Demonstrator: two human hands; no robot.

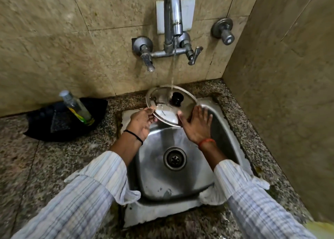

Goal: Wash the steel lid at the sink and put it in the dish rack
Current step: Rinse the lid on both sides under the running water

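A round steel lid [162,101] with a black knob [177,98] is held tilted over the back of the steel sink [180,180]. A thin stream of water from the tap [174,18] lands on the lid beside the knob. My left hand [142,121] grips the lid's near left rim. My right hand [196,124] has its fingers spread, with the thumb on the lid's near right edge and the fingers under it. No dish rack is in view.
A black tray [47,128] on the granite counter at the left holds a clear bottle [77,106] and a dark scrub pad [60,121]. Tap handles [194,55] and a wall valve [224,30] stick out of the tiled wall. A side wall closes off the right.
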